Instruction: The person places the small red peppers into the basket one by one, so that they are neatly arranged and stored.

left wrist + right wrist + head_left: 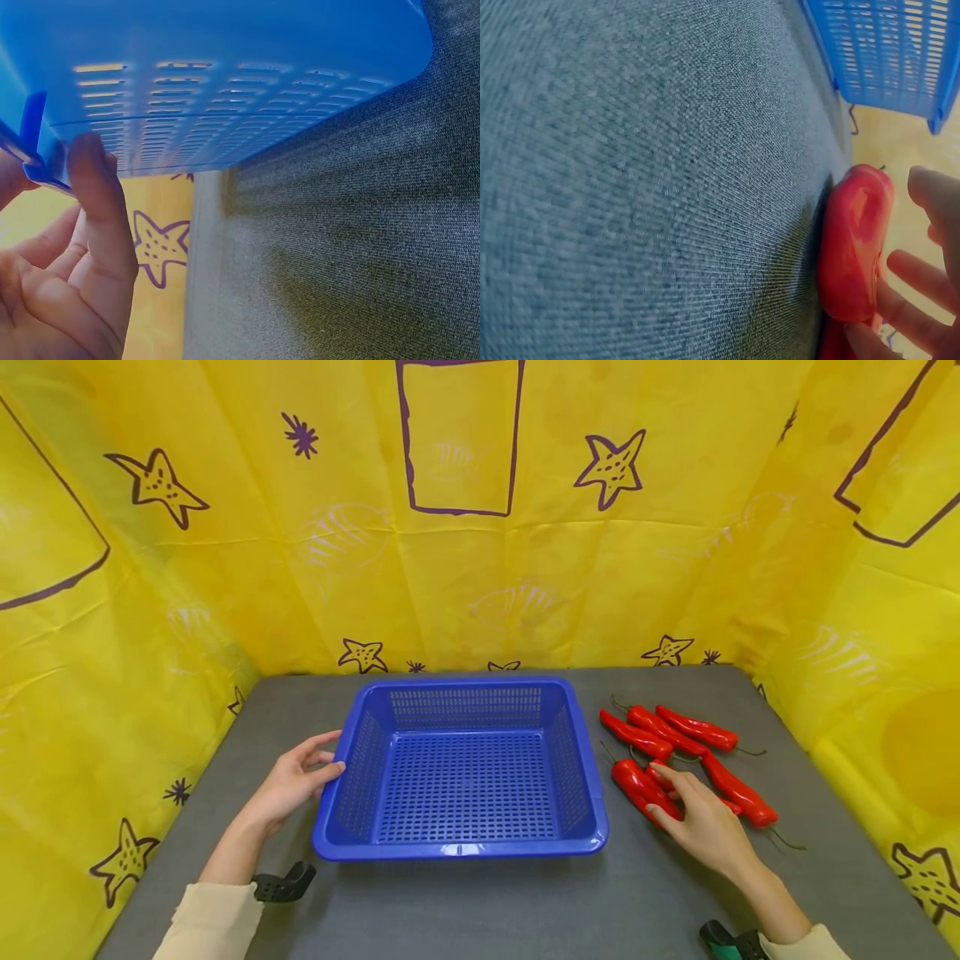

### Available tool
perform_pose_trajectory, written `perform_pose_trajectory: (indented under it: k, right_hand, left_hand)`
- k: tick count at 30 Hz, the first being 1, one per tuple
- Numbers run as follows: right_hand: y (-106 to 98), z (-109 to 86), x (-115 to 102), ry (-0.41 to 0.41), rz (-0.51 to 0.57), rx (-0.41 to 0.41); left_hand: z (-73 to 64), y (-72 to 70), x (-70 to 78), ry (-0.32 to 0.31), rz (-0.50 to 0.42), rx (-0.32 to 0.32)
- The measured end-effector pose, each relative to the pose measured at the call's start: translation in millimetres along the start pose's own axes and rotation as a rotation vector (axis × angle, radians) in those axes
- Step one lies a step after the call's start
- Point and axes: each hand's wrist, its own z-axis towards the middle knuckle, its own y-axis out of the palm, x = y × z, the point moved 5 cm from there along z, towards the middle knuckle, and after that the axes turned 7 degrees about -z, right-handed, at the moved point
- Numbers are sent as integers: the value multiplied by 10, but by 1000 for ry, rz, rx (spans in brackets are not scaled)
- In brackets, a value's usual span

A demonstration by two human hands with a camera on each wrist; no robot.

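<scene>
A blue plastic basket (461, 850) with slotted walls and floor stands on the grey table, nothing inside it. At its left rim my left hand (291, 783) pinches the edge, thumb on top and fingers outside; the left wrist view shows the thumb against the basket wall (262, 45). To the right lies a group of several red chili peppers (738, 789) with green stems. My right hand (705, 822) reaches over the near ones, fingertips right at a red pepper (637, 783). In the right wrist view the fingers are spread beside a pepper (855, 240), thumb apart from it.
Grey cloth (480, 910) covers the table. Yellow fabric (465, 577) with starfish drawings hangs behind and along both sides. More red peppers (697, 729) lie farther back on the right, close together. A black strap (281, 887) is on the left wrist.
</scene>
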Motion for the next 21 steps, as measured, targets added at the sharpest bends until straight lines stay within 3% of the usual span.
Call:
perform_pose_trajectory:
  k: [21]
  right_hand:
    - [66, 43, -40, -30, -47, 67]
  left_hand:
    - [-5, 6, -32, -43, -34, 14]
